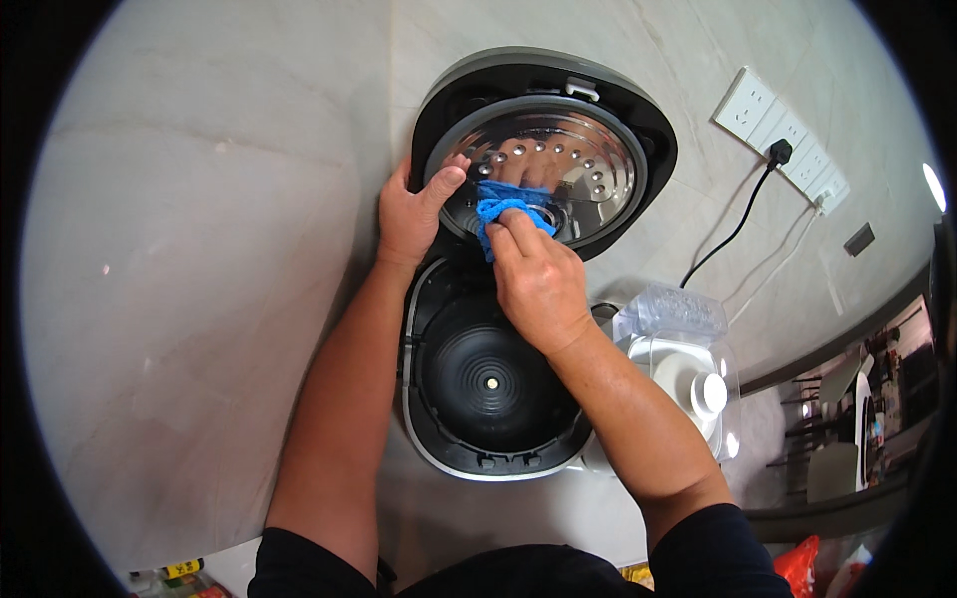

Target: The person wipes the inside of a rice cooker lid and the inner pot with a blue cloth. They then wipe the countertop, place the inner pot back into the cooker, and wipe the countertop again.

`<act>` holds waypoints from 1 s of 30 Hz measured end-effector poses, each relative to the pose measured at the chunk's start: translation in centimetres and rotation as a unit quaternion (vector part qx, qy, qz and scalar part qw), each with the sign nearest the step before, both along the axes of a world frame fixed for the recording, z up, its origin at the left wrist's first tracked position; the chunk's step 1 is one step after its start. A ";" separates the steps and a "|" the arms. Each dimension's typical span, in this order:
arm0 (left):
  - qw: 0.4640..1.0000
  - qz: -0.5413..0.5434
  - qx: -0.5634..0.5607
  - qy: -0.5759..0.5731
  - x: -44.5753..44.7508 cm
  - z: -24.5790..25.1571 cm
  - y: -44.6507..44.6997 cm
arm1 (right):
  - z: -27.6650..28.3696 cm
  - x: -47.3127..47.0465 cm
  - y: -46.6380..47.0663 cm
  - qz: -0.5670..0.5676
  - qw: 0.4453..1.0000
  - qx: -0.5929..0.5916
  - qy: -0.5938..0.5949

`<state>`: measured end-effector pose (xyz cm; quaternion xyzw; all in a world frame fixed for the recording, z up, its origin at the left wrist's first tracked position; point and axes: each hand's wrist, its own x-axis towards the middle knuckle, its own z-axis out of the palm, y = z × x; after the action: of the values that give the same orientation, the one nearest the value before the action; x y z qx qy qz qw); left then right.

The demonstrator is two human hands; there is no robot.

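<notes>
A rice cooker (413, 441) stands before me with its lid (658, 161) raised. No inner pot sits in its black cavity (490, 359); a small metal sensor shows at the centre. My left hand (411, 213) grips the lid's left edge, thumb over the rim. In my right hand (542, 276) is a blue cloth (493, 217), pressed to the lower part of the shiny metal inner lid plate (553, 142). The plate has a row of round dimples and mirrors the hand and cloth.
Right of the cooker stands a white appliance (677, 374) with a clear plastic cover and a clear container (673, 310). A black plug (780, 152) and a white plug (825, 198) sit in the wall socket strip (748, 112). A marble-patterned wall (187, 299) rises at left.
</notes>
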<state>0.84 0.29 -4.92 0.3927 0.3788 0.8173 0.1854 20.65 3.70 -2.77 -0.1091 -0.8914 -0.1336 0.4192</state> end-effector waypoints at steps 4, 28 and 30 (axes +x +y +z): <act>1.000 0.000 -0.015 0.002 -0.2 -0.1 0.1 | -1.5 -0.5 0.1 0.002 1.000 0.007 -0.014; 1.000 -0.006 -0.010 -0.025 -0.3 -0.8 0.5 | -2.2 -1.8 -0.7 0.052 0.994 -0.075 0.068; 1.000 -0.004 -0.005 -0.025 -0.3 -0.9 0.5 | -3.5 -2.0 -0.8 0.039 0.996 -0.083 0.016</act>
<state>0.55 0.75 -5.81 0.3729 0.3761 0.8243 0.2000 18.67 2.88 -6.27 -0.1112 -0.8961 -0.0409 0.4277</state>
